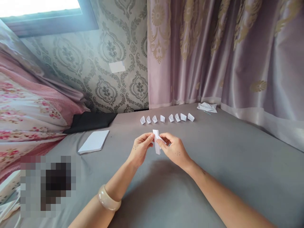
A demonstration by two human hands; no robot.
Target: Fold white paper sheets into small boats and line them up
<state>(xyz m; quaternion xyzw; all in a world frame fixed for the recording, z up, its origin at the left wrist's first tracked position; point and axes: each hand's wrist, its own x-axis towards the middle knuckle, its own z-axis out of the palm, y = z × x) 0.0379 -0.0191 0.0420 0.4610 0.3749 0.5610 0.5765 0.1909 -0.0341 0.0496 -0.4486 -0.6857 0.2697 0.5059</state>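
Observation:
A narrow folded sheet of white paper stands upright between my two hands, above the grey bed sheet. My left hand pinches its left edge near the top, thumb in front. From the other side my right hand grips it, with the thumb pressed on the front and a folded flap of the paper by the fingers. Beyond my hands, several small folded paper boats are lined up in a row, apart from my fingers.
A stack of white paper lies left, near a black cloth. Crumpled white paper sits at the far right by the curtain. Floral fabric hangs at left. A pixelated patch covers the lower left.

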